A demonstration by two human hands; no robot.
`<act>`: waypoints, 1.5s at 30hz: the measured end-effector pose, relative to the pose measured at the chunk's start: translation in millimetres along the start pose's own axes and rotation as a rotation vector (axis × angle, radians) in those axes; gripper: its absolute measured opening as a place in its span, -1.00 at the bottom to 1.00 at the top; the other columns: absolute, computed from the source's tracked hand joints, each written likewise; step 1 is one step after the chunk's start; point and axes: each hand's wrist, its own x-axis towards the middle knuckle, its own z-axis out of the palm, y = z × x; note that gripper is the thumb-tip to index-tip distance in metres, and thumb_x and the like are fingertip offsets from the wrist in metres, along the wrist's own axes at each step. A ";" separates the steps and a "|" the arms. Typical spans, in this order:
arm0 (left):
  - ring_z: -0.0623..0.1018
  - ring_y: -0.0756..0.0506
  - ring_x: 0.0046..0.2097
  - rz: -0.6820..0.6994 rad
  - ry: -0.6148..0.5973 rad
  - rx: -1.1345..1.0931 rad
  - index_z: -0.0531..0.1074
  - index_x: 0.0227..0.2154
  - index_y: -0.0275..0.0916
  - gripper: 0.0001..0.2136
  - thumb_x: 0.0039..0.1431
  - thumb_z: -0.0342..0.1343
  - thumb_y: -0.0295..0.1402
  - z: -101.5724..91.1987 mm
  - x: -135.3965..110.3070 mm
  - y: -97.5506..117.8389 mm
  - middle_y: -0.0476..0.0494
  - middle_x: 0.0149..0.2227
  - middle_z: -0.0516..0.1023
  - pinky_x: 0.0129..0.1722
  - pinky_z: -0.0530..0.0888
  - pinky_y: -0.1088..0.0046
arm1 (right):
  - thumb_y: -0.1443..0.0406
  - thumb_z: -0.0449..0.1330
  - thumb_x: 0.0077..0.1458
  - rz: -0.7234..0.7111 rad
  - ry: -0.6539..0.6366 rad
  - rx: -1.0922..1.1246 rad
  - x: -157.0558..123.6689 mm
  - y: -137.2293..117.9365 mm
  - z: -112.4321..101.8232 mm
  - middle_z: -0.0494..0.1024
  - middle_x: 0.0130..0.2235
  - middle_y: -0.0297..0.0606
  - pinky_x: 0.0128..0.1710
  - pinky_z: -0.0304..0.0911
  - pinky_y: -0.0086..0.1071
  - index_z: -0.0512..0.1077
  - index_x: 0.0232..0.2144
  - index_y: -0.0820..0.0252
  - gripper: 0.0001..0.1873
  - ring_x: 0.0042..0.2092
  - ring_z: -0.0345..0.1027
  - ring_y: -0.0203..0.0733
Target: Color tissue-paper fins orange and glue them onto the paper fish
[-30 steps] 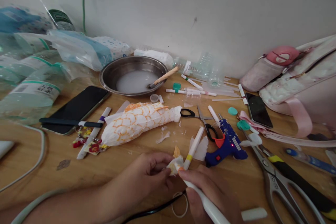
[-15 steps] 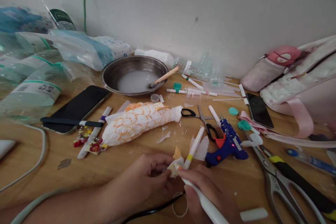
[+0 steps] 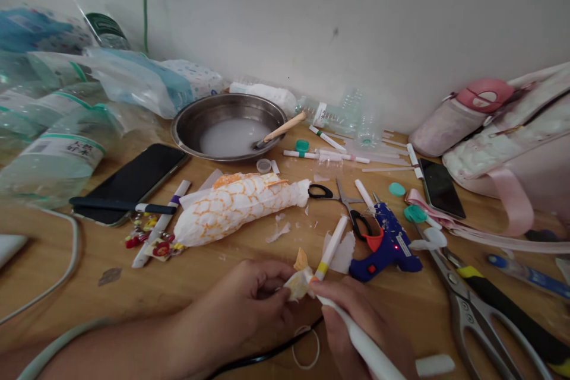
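Between the fingertips of my left hand [image 3: 256,297] is a small white piece with yellow-orange colouring, shaped like a fish tail [image 3: 299,285]. My right hand [image 3: 356,314] is closed around a white marker [image 3: 363,341], its tip end at the piece's right side. Just beyond lies a marker with a yellow band [image 3: 332,246], on a white scrap. A white paper-covered fish body [image 3: 240,205] with orange scale lines rests on the table, farther off to the left. A loose white cap [image 3: 435,364] lies right of my right hand.
Behind the fish stands a metal basin [image 3: 229,124] with cloudy liquid and a brush [image 3: 285,129]. Black-handled scissors [image 3: 341,196], a blue glue gun [image 3: 387,246] with a lit red light and large shears [image 3: 467,297] lie right. Plastic bottles [image 3: 57,148] and a phone [image 3: 133,181] are left.
My right hand and its marker have shifted slightly right and down. The left hand keeps its hold on the tail piece, almost unmoved.
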 end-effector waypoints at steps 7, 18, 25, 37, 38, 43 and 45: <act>0.47 -0.05 -0.34 0.001 0.017 0.026 0.48 -0.39 -0.28 -0.75 -0.02 0.07 -0.21 1.7 -0.4 4.3 -0.09 -0.37 0.57 -0.31 0.38 0.44 | 0.18 -0.14 0.27 -0.026 0.006 -0.117 0.0 -5.5 -1.8 0.55 -0.47 -0.41 -0.45 0.28 -0.46 0.34 -0.27 0.04 -0.73 -0.45 0.45 -0.31; 0.49 -0.05 -0.33 0.015 0.008 -0.019 0.50 -0.37 -0.26 -0.77 0.02 0.07 -0.22 0.9 -2.2 3.7 -0.08 -0.35 0.59 -0.29 0.40 0.45 | 0.23 -0.11 0.26 -0.103 -0.005 -0.120 0.9 -3.5 -3.6 0.51 -0.50 -0.39 -0.47 0.26 -0.46 0.35 -0.29 0.10 -0.75 -0.49 0.42 -0.32; 0.47 -0.02 -0.38 0.007 0.010 -0.044 0.49 -0.40 -0.25 -0.79 0.01 0.09 -0.21 1.9 -2.4 3.6 -0.04 -0.40 0.57 -0.33 0.39 0.48 | 0.25 -0.10 0.23 -0.130 0.029 -0.122 1.4 -3.7 -2.6 0.47 -0.55 -0.40 -0.54 0.24 -0.49 0.36 -0.32 0.12 -0.75 -0.52 0.39 -0.34; 0.47 -0.03 -0.39 -0.017 0.006 -0.038 0.52 -0.36 -0.22 -0.76 0.00 0.11 -0.19 2.3 -3.9 8.1 -0.03 -0.40 0.58 -0.35 0.39 0.46 | 0.28 -0.06 0.20 -0.106 0.029 -0.129 2.8 -4.0 -3.0 0.46 -0.56 -0.40 -0.55 0.25 -0.47 0.38 -0.32 0.12 -0.78 -0.54 0.37 -0.33; 0.48 -0.03 -0.39 -0.018 0.008 -0.040 0.52 -0.36 -0.22 -0.77 0.00 0.11 -0.19 2.3 -3.7 8.7 -0.03 -0.40 0.58 -0.34 0.39 0.46 | 0.29 -0.06 0.19 -0.124 0.041 -0.126 2.5 -4.3 -3.0 0.45 -0.57 -0.40 -0.57 0.23 -0.46 0.38 -0.32 0.13 -0.79 -0.56 0.35 -0.33; 0.47 -0.02 -0.39 -0.015 0.008 -0.065 0.51 -0.40 -0.24 -0.79 -0.01 0.12 -0.21 2.9 -4.3 11.6 -0.01 -0.41 0.58 -0.33 0.38 0.48 | 0.30 -0.06 0.20 -0.147 0.062 -0.126 2.4 -4.2 -2.6 0.45 -0.57 -0.38 -0.57 0.21 -0.46 0.39 -0.31 0.14 -0.78 -0.55 0.34 -0.32; 0.46 -0.01 -0.40 -0.022 0.012 -0.061 0.51 -0.40 -0.25 -0.77 -0.01 0.12 -0.19 3.2 -5.0 11.3 -0.01 -0.42 0.57 -0.35 0.37 0.48 | 0.29 -0.06 0.20 -0.121 0.060 -0.135 2.6 -4.1 -2.3 0.44 -0.57 -0.39 -0.56 0.21 -0.46 0.38 -0.31 0.14 -0.78 -0.55 0.34 -0.33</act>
